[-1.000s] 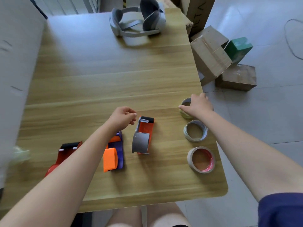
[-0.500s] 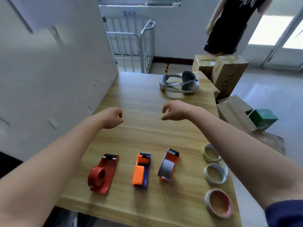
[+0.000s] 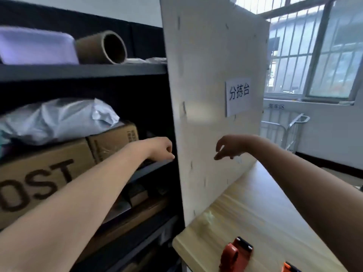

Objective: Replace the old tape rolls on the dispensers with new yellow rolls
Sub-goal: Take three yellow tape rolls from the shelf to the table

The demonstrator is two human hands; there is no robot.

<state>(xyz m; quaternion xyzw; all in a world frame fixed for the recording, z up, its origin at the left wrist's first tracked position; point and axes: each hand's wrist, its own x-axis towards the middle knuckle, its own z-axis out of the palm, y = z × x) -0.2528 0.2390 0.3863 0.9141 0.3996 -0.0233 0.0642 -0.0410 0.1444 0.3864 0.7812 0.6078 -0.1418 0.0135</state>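
I see the red dispenser at 5 o'clock by the bottom edge: hard plastic, round hub, black front bar. Corner of an orange dispenser just right of it, cut off by the frame. Both sit on the table, pale wood-grain top with a rounded near edge. Left hand at 9 o'clock of centre: fingers loosely curled under, nothing visible in them, right at the dark shelf unit's lower lip. I can't tell if they touch it. Right hand near centre: fingers drooping, moderately apart, thumb off the forefinger, empty, in front of the white panel, which is matte with small dark marks and has a paper sign at 1 o'clock. Shelf holds a printed cardboard box with a crinkled grey plastic bag on top, and a cardboard tube at 10 o'clock. Barred window at 2 o'clock, white wall below
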